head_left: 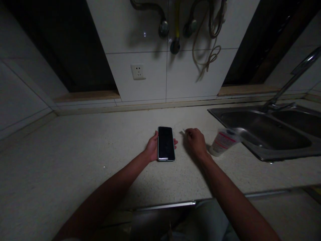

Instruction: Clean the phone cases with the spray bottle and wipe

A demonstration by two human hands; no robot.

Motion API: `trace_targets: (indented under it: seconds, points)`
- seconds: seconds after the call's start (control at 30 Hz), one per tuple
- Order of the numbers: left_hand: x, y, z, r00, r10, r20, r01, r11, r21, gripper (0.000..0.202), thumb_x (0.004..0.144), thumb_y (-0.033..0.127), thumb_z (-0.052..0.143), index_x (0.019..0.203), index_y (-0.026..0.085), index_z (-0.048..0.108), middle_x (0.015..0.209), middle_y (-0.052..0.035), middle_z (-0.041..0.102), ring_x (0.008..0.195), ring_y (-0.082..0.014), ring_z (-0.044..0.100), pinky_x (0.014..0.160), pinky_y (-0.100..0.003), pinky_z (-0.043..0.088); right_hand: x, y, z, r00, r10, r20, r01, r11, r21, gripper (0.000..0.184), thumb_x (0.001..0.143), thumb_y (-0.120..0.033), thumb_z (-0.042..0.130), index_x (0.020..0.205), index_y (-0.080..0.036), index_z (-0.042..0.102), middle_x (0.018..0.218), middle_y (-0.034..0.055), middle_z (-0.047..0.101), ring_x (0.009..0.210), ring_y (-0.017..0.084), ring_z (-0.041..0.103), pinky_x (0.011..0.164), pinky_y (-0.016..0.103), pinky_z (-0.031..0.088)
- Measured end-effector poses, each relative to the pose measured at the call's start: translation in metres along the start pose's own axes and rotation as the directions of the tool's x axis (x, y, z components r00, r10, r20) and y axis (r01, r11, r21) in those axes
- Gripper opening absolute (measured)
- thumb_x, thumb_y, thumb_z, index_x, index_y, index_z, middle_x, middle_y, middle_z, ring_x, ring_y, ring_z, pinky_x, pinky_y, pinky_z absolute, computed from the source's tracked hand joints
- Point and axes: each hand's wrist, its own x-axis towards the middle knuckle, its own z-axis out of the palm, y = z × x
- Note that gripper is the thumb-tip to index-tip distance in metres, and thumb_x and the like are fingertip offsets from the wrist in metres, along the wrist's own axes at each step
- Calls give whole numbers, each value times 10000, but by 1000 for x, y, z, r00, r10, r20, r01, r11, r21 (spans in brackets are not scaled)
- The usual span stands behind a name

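While well inside the counter edge, smartphone against left hand

"Where can we pass?"
"Left of the phone, across the speckled countertop; we have room there."
"And to the right?"
"The white tube sits between our right hand and the steel sink, in our way."
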Motion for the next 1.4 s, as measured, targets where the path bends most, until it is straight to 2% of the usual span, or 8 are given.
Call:
trace_targets:
  seconds: [0.1,0.23,0.37,0.53,0.73,0.97,1.13,1.4]
  points:
    - [2,0,-3,999,-8,40,8,1000,13,740,964,638,331,1349,38,527,1122,-239,711,1101,-340,680,1029,-510,441,3,-2,4,976,-90,-197,147,945,294,243,913,-259,512,1009,-162,711,938,103,680,843,235,623,778,369,491]
    - [2,-2,0,1000,-12,-4,12,999,49,675,973,613,356,1310,74,583,1081,-201,733,1057,-332,697,994,-499,467,2,-17,16,959,-209,-191,272,865,422,240,940,-296,525,1056,-193,708,945,79,671,812,211,619,758,360,504]
    - [0,-4,9,994,9,-106,-4,999,52,585,985,554,398,1242,88,640,1022,-173,750,991,-307,714,966,-449,491,-1,-30,24,925,-379,-34,371,877,307,265,954,-222,496,1118,-207,704,994,100,656,929,237,602,830,372,493]
    - [0,-5,14,995,-5,-101,6,1000,5,523,985,510,426,1209,101,664,1003,-163,753,950,-299,720,955,-444,494,-9,-40,25,869,-480,116,470,876,108,323,939,-134,491,1186,-192,691,1065,130,651,983,260,560,828,368,472]
    - [3,-2,3,989,-57,-133,51,998,-47,586,950,592,450,1175,100,677,976,-164,750,941,-308,723,916,-435,510,-32,-57,17,701,-669,247,634,743,213,328,877,-45,534,1117,-167,723,962,105,672,886,215,577,772,332,468]
    - [3,-4,-4,998,45,34,-45,999,-10,724,974,597,345,1362,15,530,1134,-247,702,1082,-345,678,1012,-492,440,-56,-48,-7,546,-794,268,637,601,482,289,895,-73,511,1035,-189,735,883,68,675,822,185,612,723,309,488]
    - [3,-3,-5,998,22,64,-23,1000,5,737,975,615,323,1352,19,537,1125,-235,709,1079,-333,676,1006,-482,440,-63,-40,-11,571,-785,241,631,608,483,291,900,-83,498,1042,-195,727,899,68,683,829,189,622,722,317,501]
    - [1,-2,7,996,23,-83,-18,998,52,644,981,595,356,1128,61,686,916,-178,750,925,-292,715,930,-419,489,-44,-36,3,744,-647,169,583,751,311,332,883,-41,488,1064,-197,717,960,103,667,874,218,613,761,357,509]
